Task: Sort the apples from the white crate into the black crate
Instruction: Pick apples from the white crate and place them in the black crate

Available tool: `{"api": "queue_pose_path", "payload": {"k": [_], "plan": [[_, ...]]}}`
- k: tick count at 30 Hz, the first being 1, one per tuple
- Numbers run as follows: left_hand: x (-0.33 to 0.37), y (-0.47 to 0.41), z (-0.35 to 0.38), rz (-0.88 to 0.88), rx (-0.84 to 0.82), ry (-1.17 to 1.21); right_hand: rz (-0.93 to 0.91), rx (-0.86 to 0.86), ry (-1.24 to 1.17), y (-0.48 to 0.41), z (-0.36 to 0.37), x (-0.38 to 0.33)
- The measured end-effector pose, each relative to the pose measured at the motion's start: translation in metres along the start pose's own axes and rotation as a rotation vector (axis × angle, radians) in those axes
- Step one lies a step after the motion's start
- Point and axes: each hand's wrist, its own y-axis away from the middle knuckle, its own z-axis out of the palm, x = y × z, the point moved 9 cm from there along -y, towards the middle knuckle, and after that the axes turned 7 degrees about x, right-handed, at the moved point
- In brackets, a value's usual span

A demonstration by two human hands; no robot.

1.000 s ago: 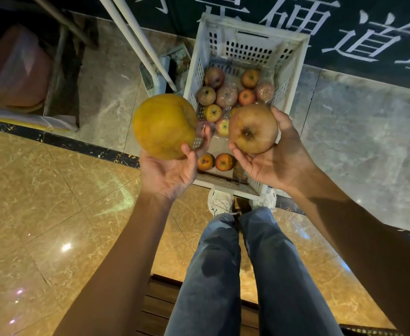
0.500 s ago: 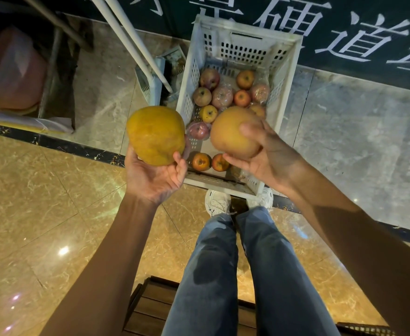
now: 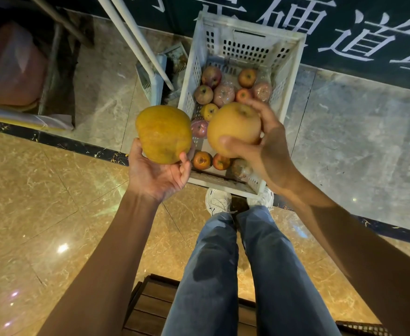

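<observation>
My left hand (image 3: pixel 159 177) holds a large yellow-orange fruit (image 3: pixel 164 134) on upturned fingers, just left of the white crate (image 3: pixel 188 78). My right hand (image 3: pixel 265 144) grips a tan, russet apple (image 3: pixel 234 128) from the side, thumb at the front and fingers over its top, above the crate's near half. Several red and yellow apples (image 3: pixel 203 94) lie in the white crate on the floor, some in clear wrap. Only a dark mesh corner (image 3: pixel 364 329) shows at the bottom right; I cannot tell whether it is the black crate.
White slanted poles (image 3: pixel 136 42) and a small white rack (image 3: pixel 154 81) stand left of the crate. A pink bag (image 3: pixel 10 69) sits at far left. My jeans-clad legs (image 3: pixel 223 275) and white shoes (image 3: pixel 217 201) touch the crate's near wall. A dark wooden seat (image 3: pixel 150 309) is below.
My right hand has turned the tan apple over, its palm now facing left and its fingers on top. My left hand has lowered slightly with the yellow fruit.
</observation>
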Motion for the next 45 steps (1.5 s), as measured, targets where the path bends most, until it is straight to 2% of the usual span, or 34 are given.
{"api": "queue_pose_path", "payload": {"k": [2, 4, 6, 9, 14, 19, 23, 27, 31, 37, 41, 45], "plan": [[0.0, 0.0, 0.0, 0.005, 0.003, -0.016, 0.411, -0.062, -0.301, 0.004, 0.01, 0.029], [0.001, 0.001, 0.0, 0.007, -0.001, -0.031, 0.679, -0.134, -0.461, 0.013, 0.018, 0.045], [0.001, 0.002, 0.0, 0.004, -0.003, -0.039, 0.807, -0.219, -0.548, 0.02, 0.024, 0.048], [0.003, 0.003, -0.001, 0.002, 0.013, -0.06, 0.89, -0.318, -0.645, 0.029, 0.034, 0.051], [0.007, 0.011, 0.0, 0.015, 0.08, -0.133, 0.925, -0.314, -0.743, 0.028, 0.038, 0.055], [0.013, 0.041, 0.008, 0.042, 0.22, -0.237, 0.956, -0.18, -0.834, 0.033, 0.033, 0.037], [0.016, 0.08, 0.024, 0.108, 0.28, -0.362, 0.905, -0.114, -0.879, 0.049, 0.019, 0.003], [0.008, 0.121, 0.045, 0.116, 0.283, -0.45, 0.813, -0.2, -0.968, 0.071, 0.002, -0.038], [-0.006, 0.155, 0.073, 0.12, 0.293, -0.598, 0.729, -0.197, -0.969, 0.1, -0.03, -0.067], [-0.049, 0.18, 0.125, 0.14, 0.243, -0.821, 0.648, -0.007, -1.051, 0.158, -0.097, -0.081], [-0.109, 0.179, 0.156, 0.083, 0.205, -0.932, 0.578, 0.129, -1.104, 0.2, -0.153, -0.067], [-0.185, 0.178, 0.178, 0.044, 0.241, -1.033, 0.566, 0.322, -1.191, 0.253, -0.218, -0.036]]}}
